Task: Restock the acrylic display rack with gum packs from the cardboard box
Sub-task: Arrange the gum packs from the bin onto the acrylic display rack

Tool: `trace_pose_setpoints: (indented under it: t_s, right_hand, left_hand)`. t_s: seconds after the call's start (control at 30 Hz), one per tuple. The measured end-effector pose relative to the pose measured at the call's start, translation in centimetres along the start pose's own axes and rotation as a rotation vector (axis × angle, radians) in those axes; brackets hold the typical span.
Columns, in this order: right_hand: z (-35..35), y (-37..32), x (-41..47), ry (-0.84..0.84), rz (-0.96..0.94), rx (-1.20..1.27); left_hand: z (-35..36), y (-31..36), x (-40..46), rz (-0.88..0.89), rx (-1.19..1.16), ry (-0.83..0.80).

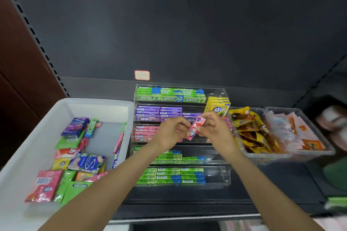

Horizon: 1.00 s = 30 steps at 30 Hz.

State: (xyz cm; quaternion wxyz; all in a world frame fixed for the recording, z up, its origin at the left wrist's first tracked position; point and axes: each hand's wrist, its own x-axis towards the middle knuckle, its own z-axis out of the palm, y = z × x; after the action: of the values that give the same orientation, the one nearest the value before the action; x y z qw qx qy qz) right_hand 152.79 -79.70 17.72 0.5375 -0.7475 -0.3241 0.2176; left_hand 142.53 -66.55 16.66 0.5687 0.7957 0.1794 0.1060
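You hold the slim pink-and-white gum pack (195, 128) tilted above the clear acrylic tiered rack (217, 156) — left hand (171, 131) and right hand (214, 127) both pinch it. Level it first — then slide it into the rack's pink tier.

We saw two bare forearms, no sleeves visible up to frame edge. We found no watch, bracelet or glove on either wrist. Left hand (171, 130) and right hand (214, 127) were bare; we spotted no rings. Fingernails looked short, unpainted as far as we could tell; finer detail was blurred.
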Motion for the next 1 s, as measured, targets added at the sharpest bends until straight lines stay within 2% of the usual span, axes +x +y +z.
trace_pose_setpoints:
  t_s: [0.17, 0.3, 0.37, 0.5, 0.7, 1.0]
  right_hand:
    - [-2.8, 0.8, -0.1, 0.087, -0.135, -0.583]
    - [-4.3, 1.8, -0.1, -0.024, -0.109, -0.870]
    - [-4.4, 2.2, -0.1, -0.070, -0.111, -0.905]
    - [-4.4, 2.4, -0.3, -0.058, -0.133, -0.902]
    - [-4.7, 2.5, -0.3, -0.082, -0.148, -0.925]
    - [-3.4, 1.6, -0.6, -0.035, -0.189, -0.980]
  left_hand:
    - [1.0, 0.3, 1.2, 0.044, 0.285, 0.071]
    - [1.7, -0.6, 2.1, 0.080, 0.600, 0.057]
    - [2.0, -0.7, 2.3, 0.076, 0.684, 0.032]
    - [2.4, -0.6, 2.8, 0.089, 0.885, -0.054]
    - [2.2, -0.8, 2.6, 0.075, 1.000, -0.157]
    - [2.3, -1.1, 1.3, 0.079, 1.094, -0.122]
